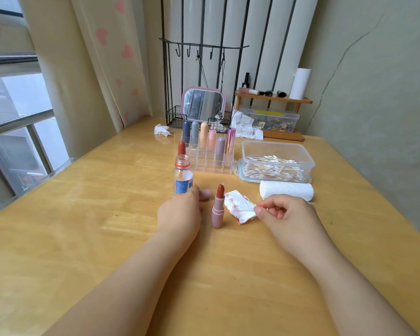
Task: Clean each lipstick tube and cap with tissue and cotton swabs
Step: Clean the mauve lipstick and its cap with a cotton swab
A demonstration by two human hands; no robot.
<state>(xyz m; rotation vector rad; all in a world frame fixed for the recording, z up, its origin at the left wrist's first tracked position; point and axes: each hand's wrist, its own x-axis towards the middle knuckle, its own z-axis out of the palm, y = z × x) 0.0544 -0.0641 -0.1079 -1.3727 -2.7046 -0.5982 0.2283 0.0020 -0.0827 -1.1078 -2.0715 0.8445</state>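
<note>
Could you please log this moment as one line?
left hand: holds cap | right hand: pinches swab | lipstick: open, upright | tissue: stained

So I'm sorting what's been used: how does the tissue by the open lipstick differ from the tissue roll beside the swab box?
The tissue is one loose, crumpled sheet smeared with red; the tissue roll is wound tight and plain white. The tissue is pinched by the right hand; the roll lies untouched on its side. Both rest on the table.

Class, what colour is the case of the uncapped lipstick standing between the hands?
Dusty pink lipstick case, with a brick-red bullet; head view.
</note>
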